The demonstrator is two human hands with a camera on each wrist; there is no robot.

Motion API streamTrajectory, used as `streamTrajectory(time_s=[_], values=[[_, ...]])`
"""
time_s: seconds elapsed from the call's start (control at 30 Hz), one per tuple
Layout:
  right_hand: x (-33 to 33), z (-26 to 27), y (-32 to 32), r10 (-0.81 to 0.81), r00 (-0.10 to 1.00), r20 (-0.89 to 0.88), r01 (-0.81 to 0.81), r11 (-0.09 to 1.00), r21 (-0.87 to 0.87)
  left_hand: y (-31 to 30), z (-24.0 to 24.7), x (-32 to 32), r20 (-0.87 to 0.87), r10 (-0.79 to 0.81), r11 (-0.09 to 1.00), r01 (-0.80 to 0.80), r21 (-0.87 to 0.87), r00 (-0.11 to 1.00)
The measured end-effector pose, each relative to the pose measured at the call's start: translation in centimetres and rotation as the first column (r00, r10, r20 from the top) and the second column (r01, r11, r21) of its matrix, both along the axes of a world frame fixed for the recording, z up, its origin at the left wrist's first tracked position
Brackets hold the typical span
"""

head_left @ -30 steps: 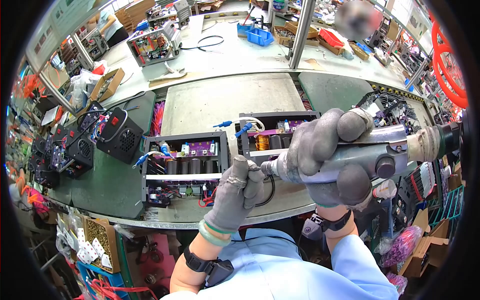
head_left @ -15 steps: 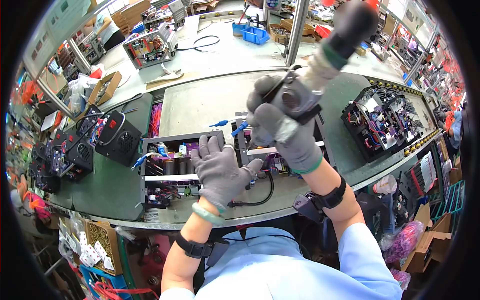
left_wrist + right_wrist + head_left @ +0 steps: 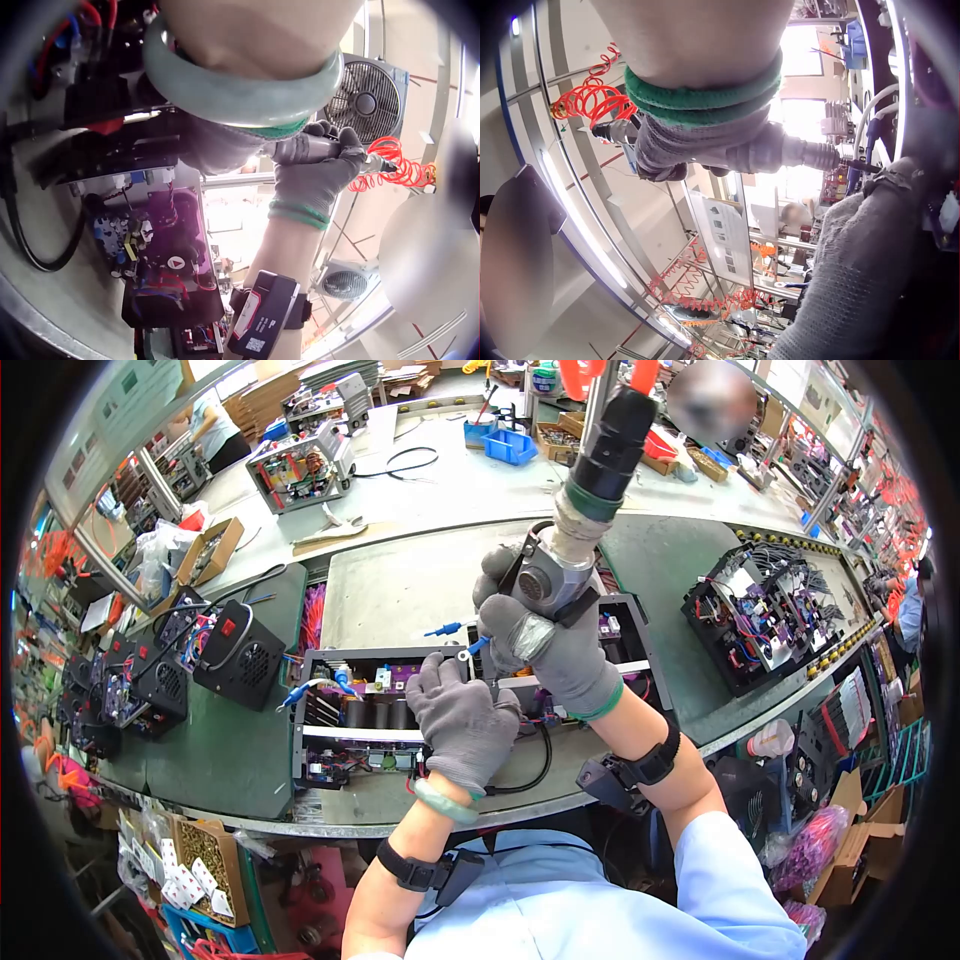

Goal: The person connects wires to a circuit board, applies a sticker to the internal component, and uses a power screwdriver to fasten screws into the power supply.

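Observation:
My right hand point(image 3: 560, 655), in a grey glove, grips an air screwdriver point(image 3: 560, 572) that stands nearly upright over the right-hand black chassis point(image 3: 632, 622). Its bit point(image 3: 861, 165) reaches down close to the left hand's fingertip in the right wrist view. My left hand point(image 3: 462, 725) rests over the right edge of the left-hand chassis point(image 3: 350, 734), fingers mostly straight and the thumb side toward the screwdriver. Blue-sleeved cable terminals point(image 3: 441, 630) lie between the two chassis. The right hand covers part of the right-hand chassis.
Black cased units point(image 3: 238, 648) stand on the green mat at left. Another open chassis point(image 3: 765, 610) sits at right beside the roller edge. A black cable point(image 3: 545, 760) loops near the front edge. A red coiled hose point(image 3: 592, 101) hangs overhead, and a blue bin point(image 3: 510, 446) stands behind.
The screwdriver has swung from lying sideways to upright over the right-hand chassis. My left hand has left the bit tip, spread onto the chassis edge, then drawn its fingers closer together.

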State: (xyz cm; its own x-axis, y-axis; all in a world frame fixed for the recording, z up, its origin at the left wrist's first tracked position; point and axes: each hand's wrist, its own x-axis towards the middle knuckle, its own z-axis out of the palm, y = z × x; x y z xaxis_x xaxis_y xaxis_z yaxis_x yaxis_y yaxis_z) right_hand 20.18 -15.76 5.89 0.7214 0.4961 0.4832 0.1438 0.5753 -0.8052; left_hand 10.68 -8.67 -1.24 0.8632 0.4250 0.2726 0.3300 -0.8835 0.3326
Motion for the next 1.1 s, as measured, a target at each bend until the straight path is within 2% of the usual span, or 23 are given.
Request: streamTrajectory(time_s=[0.27,0.37,0.5,0.57,0.6,0.7,0.73,0.77,0.8,0.83,0.87,0.93,0.97,1.0,1.07,1.1], values=[[0.1,-0.4,0.4,-0.008,1.0,0.027,0.009,0.999,-0.031,0.2,-0.7,0.0,0.106,-0.01,1.0,0.008,0.02,0.994],[0.1,0.0,0.8,0.041,0.999,-0.012,-0.042,0.998,-0.04,0.2,-0.2,-0.1,0.078,-0.021,0.999,0.023,-0.022,0.997],[-0.3,0.6,1.7,0.012,0.999,0.033,-0.008,0.992,-0.122,0.4,-0.5,-0.2,0.043,-0.026,0.999,0.026,-0.019,0.999],[-0.3,0.9,2.0,-0.001,0.994,0.114,0.031,0.966,-0.258,0.8,-1.1,-0.1,0.084,-0.064,0.996,0.069,-0.059,0.994],[-0.5,0.9,2.1,-0.026,0.995,0.1,0.05,0.967,-0.25,0.6,-1.2,0.0,0.083,-0.04,0.999,0.039,0.004,0.996],[-0.9,0.4,2.3,-0.083,0.995,0.058,0.093,0.976,-0.199,0.4,-0.2,-0.3,0.076,-0.035,0.998,0.039,-0.047,0.996],[-0.6,0.1,2.1,-0.058,0.997,0.058,0.068,0.979,-0.195,0.4,-0.3,-0.2,0.079,-0.028,1.0,0.028,0.004,0.996],[-0.5,0.4,1.7,0.027,1.0,0.0,-0.026,0.985,-0.169,0.3,-0.6,0.0,0.126,-0.047,0.998,0.053,-0.043,0.991],[-0.6,0.3,1.7,-0.047,0.998,0.052,0.057,0.976,-0.208,0.3,-0.6,0.0,0.079,-0.037,0.999,0.034,0.04,0.996],[-0.5,0.0,0.8,-0.047,0.998,0.032,0.052,0.975,-0.217,0.3,0.5,-0.1,-0.09,-0.099,0.989,0.089,-0.115,0.991],[-0.9,0.1,-0.9,-0.032,0.999,0.017,0.034,0.981,-0.192,0.4,-0.6,-0.9,0.148,-0.241,0.955,0.261,-0.141,0.959],[0.1,0.0,-3.3,0.015,1.0,-0.013,-0.016,0.991,-0.131,0.4,1.5,-2.8,-0.012,-0.21,0.978,0.21,-0.008,0.978],[1.5,-0.2,-4.4,0.016,1.0,-0.016,-0.018,0.994,-0.106,0.8,0.6,-4.2,0.292,-0.186,0.982,0.172,0.073,0.938],[3.3,-0.3,-5.7,0.019,1.0,-0.002,-0.019,0.997,-0.069,1.2,-0.3,-5.5,0.559,-0.179,0.981,0.105,0.161,0.809],[5.8,-0.6,-7.1,0.081,0.996,0.045,-0.081,0.997,0.01,4.1,0.9,-10.3,0.595,-0.18,0.984,0.156,0.091,0.783],[6.5,-0.8,-8.2,0.233,0.964,0.126,-0.23,0.973,-0.035,5.3,0.7,-12.7,0.607,-0.177,0.981,0.187,0.048,0.775]])
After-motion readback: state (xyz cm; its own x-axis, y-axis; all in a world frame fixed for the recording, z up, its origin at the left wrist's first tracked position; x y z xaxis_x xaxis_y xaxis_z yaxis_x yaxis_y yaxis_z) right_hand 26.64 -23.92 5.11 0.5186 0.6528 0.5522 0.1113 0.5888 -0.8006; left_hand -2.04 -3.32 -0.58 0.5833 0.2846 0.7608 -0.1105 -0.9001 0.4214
